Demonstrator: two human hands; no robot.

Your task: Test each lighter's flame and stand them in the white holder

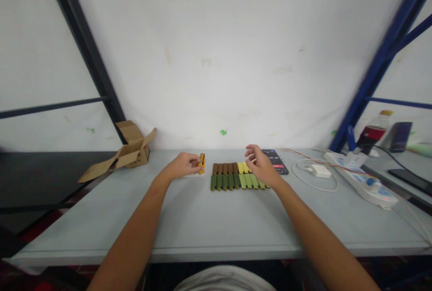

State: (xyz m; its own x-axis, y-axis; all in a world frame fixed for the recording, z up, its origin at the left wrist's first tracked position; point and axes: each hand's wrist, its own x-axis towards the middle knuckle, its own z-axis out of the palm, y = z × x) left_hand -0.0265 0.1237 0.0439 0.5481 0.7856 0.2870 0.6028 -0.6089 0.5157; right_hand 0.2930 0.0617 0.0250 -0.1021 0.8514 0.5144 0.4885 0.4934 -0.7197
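Two rows of small flat sticks lie side by side at the middle of the grey table: brown and yellow sticks behind, dark and light green sticks in front. My left hand is closed round an orange piece, held upright just left of the rows. My right hand hovers over the right end of the rows with its fingers curled and partly apart; nothing shows in it.
An open cardboard box sits at the back left. Right of the rows lie a phone with a lit screen, a white charger with cable, and a power strip. A cola bottle stands far right.
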